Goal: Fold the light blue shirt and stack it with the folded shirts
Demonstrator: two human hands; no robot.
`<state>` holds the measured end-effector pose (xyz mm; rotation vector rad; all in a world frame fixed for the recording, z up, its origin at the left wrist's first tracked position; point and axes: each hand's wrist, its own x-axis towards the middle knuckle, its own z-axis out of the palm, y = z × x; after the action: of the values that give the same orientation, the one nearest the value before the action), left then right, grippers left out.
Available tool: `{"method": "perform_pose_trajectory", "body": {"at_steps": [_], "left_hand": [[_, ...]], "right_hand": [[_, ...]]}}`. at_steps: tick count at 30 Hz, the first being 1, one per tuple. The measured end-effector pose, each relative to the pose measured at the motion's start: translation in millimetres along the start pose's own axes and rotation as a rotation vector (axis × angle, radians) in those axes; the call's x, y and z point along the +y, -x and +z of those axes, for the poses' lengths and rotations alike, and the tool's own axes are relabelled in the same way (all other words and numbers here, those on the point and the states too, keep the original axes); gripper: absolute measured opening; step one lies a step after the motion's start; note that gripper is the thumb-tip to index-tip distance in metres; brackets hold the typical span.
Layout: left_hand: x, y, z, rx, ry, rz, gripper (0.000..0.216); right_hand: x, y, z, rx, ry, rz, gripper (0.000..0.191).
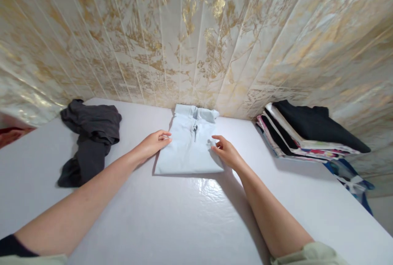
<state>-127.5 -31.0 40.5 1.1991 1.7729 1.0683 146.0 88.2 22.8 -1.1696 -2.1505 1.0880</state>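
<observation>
A pale blue garment (187,156), folded into a neat rectangle, lies flat on the white table in front of me. A short dark slit shows near its upper middle, and the far end has raised, creased folds. My left hand (155,143) is at the garment's left edge, thumb and fingers a little apart, fingertips over the cloth. On the opposite edge, my right hand (225,150) curves over the fabric with a gap between thumb and forefinger. Neither hand appears to grip the cloth.
A crumpled dark grey garment (92,134) lies on the left of the white table (172,220). At the right stands a stack of folded clothes (307,130), black on top. Blue patterned cloth (353,181) hangs by the right edge. A gold-patterned curtain (190,44) borders the back.
</observation>
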Motion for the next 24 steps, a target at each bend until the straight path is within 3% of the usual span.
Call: {"method": "perform_pose_trajectory", "body": {"at_steps": [3,6,11,13,17,24], "left_hand": [[-9.2,5.7,-1.2,-0.002,-0.176,0.022,0.046],[-3.8,9.3,3.1,-0.005,-0.356,0.112,0.038],[0.0,5.1,16.8,0.145,-0.262,0.305,0.041],[-8.6,-0.9,19.4,0.198,-0.231,0.298,0.042],[-25.5,-9.6,19.1,0.167,-0.240,0.188,0.045],[-16.2,-0.7,21.5,0.222,-0.392,0.232,0.045]], "right_hand": [[1.8,7.4,-1.4,-0.050,0.075,-0.017,0.051],[-5.3,11.8,-7.1,-0.120,0.134,-0.011,0.057],[-7.8,10.9,-10.0,-0.070,0.150,-0.033,0.058],[-4.6,9.5,-8.2,-0.014,0.183,-0.020,0.056],[0.9,7.5,-3.8,0.012,0.264,0.032,0.053],[-4.8,10.5,-1.2,0.051,0.384,0.020,0.048]]}}
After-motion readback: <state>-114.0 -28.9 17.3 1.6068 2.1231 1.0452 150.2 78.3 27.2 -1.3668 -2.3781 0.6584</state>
